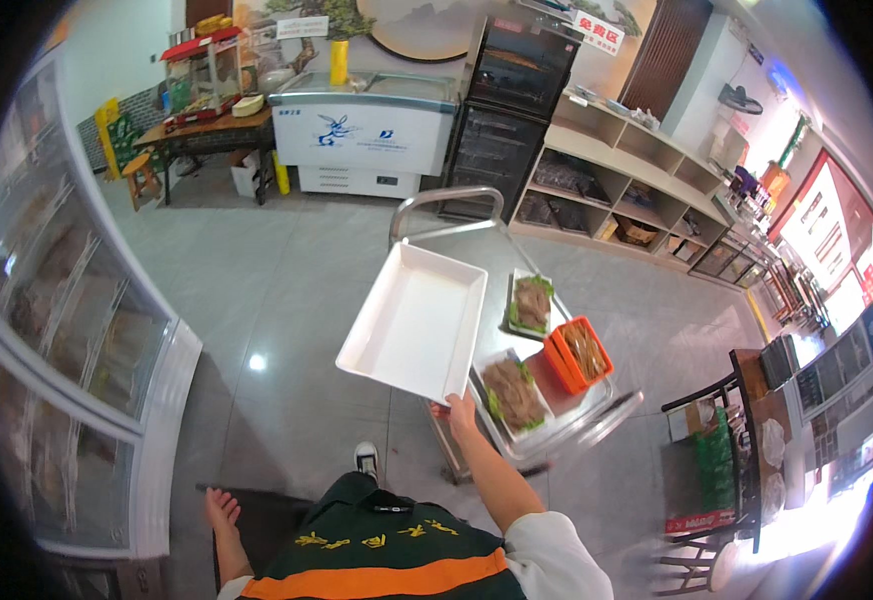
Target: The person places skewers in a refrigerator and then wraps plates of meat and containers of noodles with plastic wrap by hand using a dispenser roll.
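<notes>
My right hand (457,414) grips the near corner of a white rectangular plastic tray (425,322), which is bare inside. The tray is held out over the left part of a metal trolley (444,238) with a tubular handle. On the trolley lie two white trays of brownish sliced food edged with green leaves, a nearer one (515,397) and a farther one (532,304). Beside them stands an orange plastic basket (580,352) holding thin brown sticks. My left hand (223,510) hangs low at my left side, fingers apart, with nothing in it.
A glass-door display fridge (159,450) stands close on my left. Ahead are a chest freezer (361,135), a tall black cabinet (496,142) and low shelving (594,142). A wooden table (208,127) bears a popcorn machine. Chairs and a table (748,450) stand at right.
</notes>
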### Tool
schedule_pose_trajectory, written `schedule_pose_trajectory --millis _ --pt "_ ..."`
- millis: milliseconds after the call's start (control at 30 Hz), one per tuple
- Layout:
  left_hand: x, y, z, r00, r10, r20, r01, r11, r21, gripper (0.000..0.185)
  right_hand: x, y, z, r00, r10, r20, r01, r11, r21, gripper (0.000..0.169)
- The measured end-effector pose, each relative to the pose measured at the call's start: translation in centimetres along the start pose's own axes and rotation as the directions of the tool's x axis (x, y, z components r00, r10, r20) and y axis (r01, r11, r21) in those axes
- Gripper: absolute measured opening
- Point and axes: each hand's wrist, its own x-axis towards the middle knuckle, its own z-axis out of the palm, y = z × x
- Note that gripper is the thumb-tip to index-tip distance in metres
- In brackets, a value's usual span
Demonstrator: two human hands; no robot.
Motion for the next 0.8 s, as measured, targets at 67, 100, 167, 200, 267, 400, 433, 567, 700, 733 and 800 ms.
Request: schedule_pose_trajectory --millis 67,100,167,200,267,400,433,567,700,733,800 --pt "5.6 4.4 7.7 0.987 0.028 0.160 -0.021 0.999 -0.047 0.045 5.2 0.6 2.2 1.000 0.006 -0.030 -0.003 0.996 0.094 0.041" --pt "6.4 6.9 12.9 0.976 0.066 0.208 -0.072 0.997 0.021 0.042 7.4 0.1 2.8 0.996 0.005 -0.087 0.004 0.995 0.102 0.042" --pt "6.8 12.7 24.7 0.939 0.131 0.319 -0.186 0.972 0.147 0.036 11.6 -0.4 4.0 0.981 0.018 -0.193 0.008 0.991 0.133 0.045" --pt "8.8 14.5 29.4 0.909 0.139 0.394 -0.198 0.973 0.115 0.033 13.3 -0.8 5.1 0.979 0.047 -0.198 -0.011 0.984 0.179 0.047" --pt "7.7 18.4 40.6 0.786 0.181 0.592 -0.359 0.912 0.198 0.031 16.4 -0.7 4.9 0.974 0.024 -0.224 0.024 0.978 0.208 0.048" --pt "7.5 22.0 60.9 0.425 0.329 0.843 -0.862 0.431 0.266 0.040 22.2 1.1 4.5 0.971 -0.050 -0.232 0.125 0.939 0.322 0.046" --pt "5.7 22.5 65.7 0.333 0.297 0.895 -0.907 0.361 0.218 0.044 23.1 1.8 3.5 0.969 -0.027 -0.248 0.108 0.940 0.323 0.044" --pt "3.5 21.9 80.7 0.001 0.352 0.936 -0.988 -0.143 0.055 0.056 25.6 -0.6 4.9 0.946 0.161 -0.281 -0.030 0.907 0.419 0.033" --pt "3.4 20.3 89.5 0.067 0.104 0.992 -0.936 -0.339 0.098 0.056 28.3 -0.5 5.6 0.935 0.182 -0.304 -0.038 0.905 0.424 0.036" --pt "3.9 20.1 91.0 0.117 0.051 0.992 -0.906 -0.403 0.127 0.056 28.3 -0.7 6.1 0.949 0.147 -0.280 -0.029 0.923 0.385 0.035" --pt "4.0 20.5 94.1 0.138 -0.147 0.980 -0.908 -0.415 0.065 0.051 30.1 -2.0 7.7 0.917 0.131 -0.377 0.018 0.930 0.367 0.032"
